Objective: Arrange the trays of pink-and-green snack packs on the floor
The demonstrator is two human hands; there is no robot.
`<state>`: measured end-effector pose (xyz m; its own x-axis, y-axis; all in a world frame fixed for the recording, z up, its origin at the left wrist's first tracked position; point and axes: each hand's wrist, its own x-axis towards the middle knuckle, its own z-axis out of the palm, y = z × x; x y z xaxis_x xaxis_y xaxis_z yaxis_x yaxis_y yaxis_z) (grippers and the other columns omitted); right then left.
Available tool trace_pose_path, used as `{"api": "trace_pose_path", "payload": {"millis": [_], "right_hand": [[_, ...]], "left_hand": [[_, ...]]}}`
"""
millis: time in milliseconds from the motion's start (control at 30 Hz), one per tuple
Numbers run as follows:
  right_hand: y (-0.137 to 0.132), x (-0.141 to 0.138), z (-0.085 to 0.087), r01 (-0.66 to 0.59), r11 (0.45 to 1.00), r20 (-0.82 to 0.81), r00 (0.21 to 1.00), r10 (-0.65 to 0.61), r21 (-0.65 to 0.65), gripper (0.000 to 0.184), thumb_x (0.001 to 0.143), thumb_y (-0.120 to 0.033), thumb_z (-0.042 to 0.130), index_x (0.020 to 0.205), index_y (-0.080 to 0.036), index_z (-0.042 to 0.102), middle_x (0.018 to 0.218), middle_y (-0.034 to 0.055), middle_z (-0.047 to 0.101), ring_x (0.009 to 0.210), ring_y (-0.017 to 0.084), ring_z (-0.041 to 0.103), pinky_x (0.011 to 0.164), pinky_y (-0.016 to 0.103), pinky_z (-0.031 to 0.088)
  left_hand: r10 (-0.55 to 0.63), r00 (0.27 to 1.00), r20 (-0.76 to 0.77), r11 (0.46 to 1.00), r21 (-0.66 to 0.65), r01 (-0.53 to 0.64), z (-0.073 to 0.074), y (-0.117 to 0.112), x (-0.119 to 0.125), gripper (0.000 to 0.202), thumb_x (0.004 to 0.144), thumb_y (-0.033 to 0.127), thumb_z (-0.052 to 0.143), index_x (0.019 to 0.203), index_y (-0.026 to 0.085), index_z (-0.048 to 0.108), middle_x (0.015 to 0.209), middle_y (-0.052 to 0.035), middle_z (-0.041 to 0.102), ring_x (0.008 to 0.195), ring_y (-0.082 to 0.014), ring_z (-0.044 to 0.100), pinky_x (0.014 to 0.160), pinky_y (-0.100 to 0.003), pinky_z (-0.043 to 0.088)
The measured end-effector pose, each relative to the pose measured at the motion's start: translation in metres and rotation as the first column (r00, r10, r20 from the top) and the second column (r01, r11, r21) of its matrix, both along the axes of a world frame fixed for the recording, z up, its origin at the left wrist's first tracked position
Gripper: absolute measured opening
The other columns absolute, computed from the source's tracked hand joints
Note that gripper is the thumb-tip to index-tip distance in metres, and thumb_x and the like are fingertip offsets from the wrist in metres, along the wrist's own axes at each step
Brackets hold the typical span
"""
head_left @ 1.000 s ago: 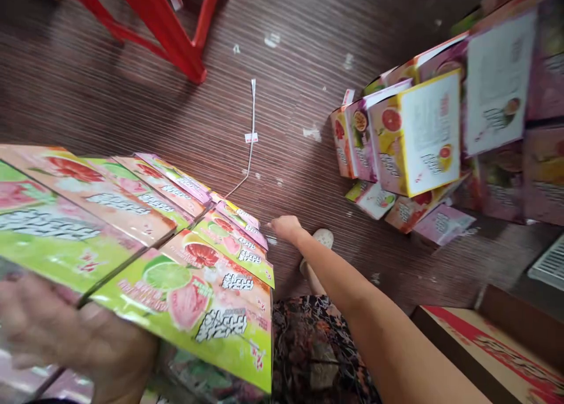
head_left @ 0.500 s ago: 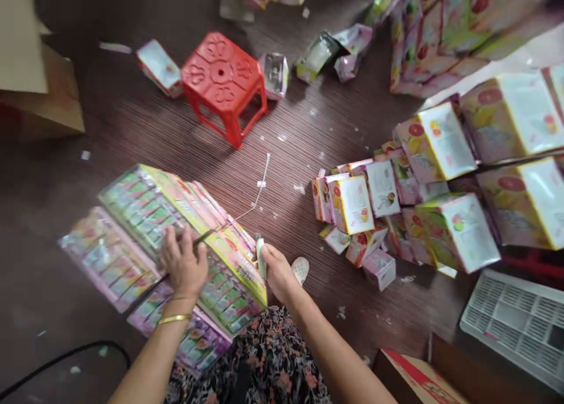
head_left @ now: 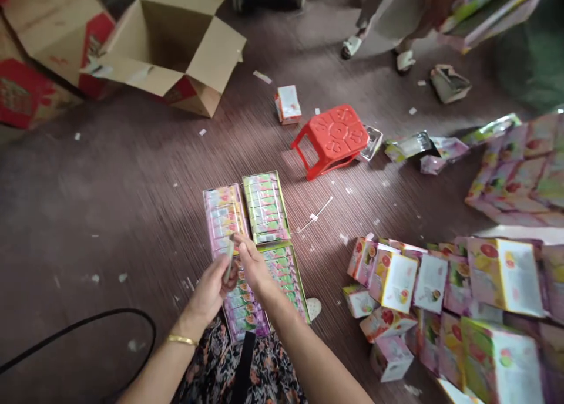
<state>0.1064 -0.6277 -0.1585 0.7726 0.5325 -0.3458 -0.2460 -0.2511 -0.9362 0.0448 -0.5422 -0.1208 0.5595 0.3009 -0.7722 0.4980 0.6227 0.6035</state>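
Note:
A pale box cutter (head_left: 229, 258) is held between my two hands, just above the packs. My left hand (head_left: 211, 286) is closed around its lower part from the left. The fingers of my right hand (head_left: 253, 266) pinch at its upper end. Below them, in front of my lap, stand display boxes of sachets in clear-fronted rows: a pink-and-yellow box (head_left: 221, 209), a green box (head_left: 265, 207), another green box (head_left: 286, 269) and a purple box (head_left: 247, 319). My hands cover part of the inner edges.
A thin strap (head_left: 319, 211) lies on the floor beside the packs. Beyond are a red stool (head_left: 337, 135), a small box (head_left: 288, 103) and an open carton (head_left: 176, 46). Stacked fruit-print boxes (head_left: 399, 278) fill the right. A black cable (head_left: 101, 315) curves at left. Another person's feet (head_left: 352, 47) show at the back.
My left hand has left the top of the packs and joined my right hand at the box cutter. The packs now appear more upright, sachet side up. The view has swung left and up.

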Motion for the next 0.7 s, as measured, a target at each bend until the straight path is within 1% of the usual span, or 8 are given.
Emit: {"api": "trace_pose_path", "payload": {"millis": [100, 167, 267, 333, 433, 567, 633, 700], "right_hand": [[0.051, 0.010, -0.010, -0.086, 0.967, 0.284, 0.946, 0.154, -0.239, 0.047, 0.098, -0.033, 0.024, 0.132, -0.014, 0.051, 0.146, 0.0133, 0.042, 0.139, 0.019, 0.031, 0.116, 0.038, 0.028], [0.079, 0.015, -0.026, -0.140, 0.880, 0.370, 0.869, 0.329, -0.454, 0.048, 0.098, -0.032, 0.023, 0.140, -0.016, 0.043, 0.153, 0.0102, 0.032, 0.143, 0.020, 0.022, 0.118, 0.043, 0.021], [0.098, 0.017, -0.058, -0.186, 0.733, 0.383, 0.754, 0.534, -0.654, 0.051, 0.099, -0.033, 0.023, 0.148, -0.022, 0.028, 0.159, 0.0046, 0.020, 0.147, 0.020, 0.009, 0.120, 0.049, 0.010], [0.098, 0.015, -0.075, -0.159, 0.677, 0.394, 0.709, 0.585, -0.718, 0.052, 0.099, -0.033, 0.021, 0.149, -0.023, 0.025, 0.159, 0.0033, 0.018, 0.147, 0.019, 0.007, 0.120, 0.048, 0.008], [0.092, 0.011, -0.087, -0.091, 0.647, 0.425, 0.683, 0.594, -0.757, 0.052, 0.099, -0.033, 0.017, 0.149, -0.023, 0.026, 0.158, 0.0026, 0.022, 0.146, 0.017, 0.009, 0.119, 0.045, 0.009], [0.092, 0.011, -0.086, -0.043, 0.639, 0.460, 0.657, 0.597, -0.768, 0.051, 0.098, -0.032, 0.021, 0.146, -0.024, 0.035, 0.152, 0.0063, 0.035, 0.140, 0.023, 0.024, 0.116, 0.047, 0.016], [0.094, 0.013, -0.085, -0.014, 0.644, 0.480, 0.654, 0.584, -0.765, 0.049, 0.096, -0.032, 0.027, 0.141, -0.026, 0.042, 0.146, 0.0076, 0.042, 0.134, 0.026, 0.033, 0.113, 0.049, 0.020], [0.096, 0.016, -0.087, 0.021, 0.654, 0.511, 0.643, 0.571, -0.756, 0.046, 0.094, -0.032, 0.032, 0.137, -0.026, 0.048, 0.141, 0.0082, 0.047, 0.130, 0.028, 0.036, 0.111, 0.050, 0.023]], "left_hand": [[0.079, 0.995, -0.053, 0.964, 0.259, -0.062, -0.016, 0.053, -0.024, 0.046, 0.066, 0.056, 0.071, 0.070, 0.018, 0.048, 0.061, 0.0040, 0.049, 0.051, -0.0068, 0.040, 0.045, -0.017, 0.032], [0.096, 0.986, -0.136, 0.911, 0.411, -0.032, -0.037, 0.079, -0.042, 0.041, 0.069, 0.056, 0.064, 0.072, 0.018, 0.048, 0.064, 0.0018, 0.054, 0.051, -0.0085, 0.044, 0.045, -0.019, 0.034], [0.067, 0.960, -0.272, 0.881, 0.469, 0.071, -0.076, 0.098, -0.064, 0.032, 0.071, 0.049, 0.053, 0.073, 0.018, 0.049, 0.061, 0.0012, 0.054, 0.049, -0.0102, 0.044, 0.044, -0.021, 0.034], [0.018, 0.943, -0.332, 0.876, 0.459, 0.145, -0.098, 0.102, -0.075, 0.027, 0.073, 0.045, 0.048, 0.072, 0.018, 0.050, 0.057, 0.0025, 0.050, 0.047, -0.0105, 0.042, 0.045, -0.021, 0.031], [-0.079, 0.932, -0.354, 0.859, 0.451, 0.244, -0.117, 0.100, -0.084, 0.025, 0.079, 0.041, 0.043, 0.069, 0.019, 0.049, 0.056, 0.0022, 0.050, 0.049, -0.0112, 0.044, 0.048, -0.022, 0.033], [-0.180, 0.933, -0.311, 0.887, 0.358, 0.291, -0.119, 0.095, -0.077, 0.021, 0.085, 0.032, 0.039, 0.073, 0.018, 0.050, 0.067, -0.0007, 0.060, 0.049, -0.0121, 0.049, 0.051, -0.025, 0.035], [-0.191, 0.937, -0.292, 0.852, 0.426, 0.306, -0.120, 0.097, -0.063, 0.023, 0.088, 0.027, 0.039, 0.069, 0.018, 0.048, 0.063, -0.0002, 0.057, 0.050, -0.0119, 0.047, 0.053, -0.025, 0.034], [-0.169, 0.941, -0.293, 0.785, 0.538, 0.309, -0.125, 0.105, -0.042, 0.027, 0.090, 0.025, 0.041, 0.066, 0.017, 0.047, 0.059, 0.0005, 0.052, 0.053, -0.0119, 0.045, 0.056, -0.025, 0.031]]}}
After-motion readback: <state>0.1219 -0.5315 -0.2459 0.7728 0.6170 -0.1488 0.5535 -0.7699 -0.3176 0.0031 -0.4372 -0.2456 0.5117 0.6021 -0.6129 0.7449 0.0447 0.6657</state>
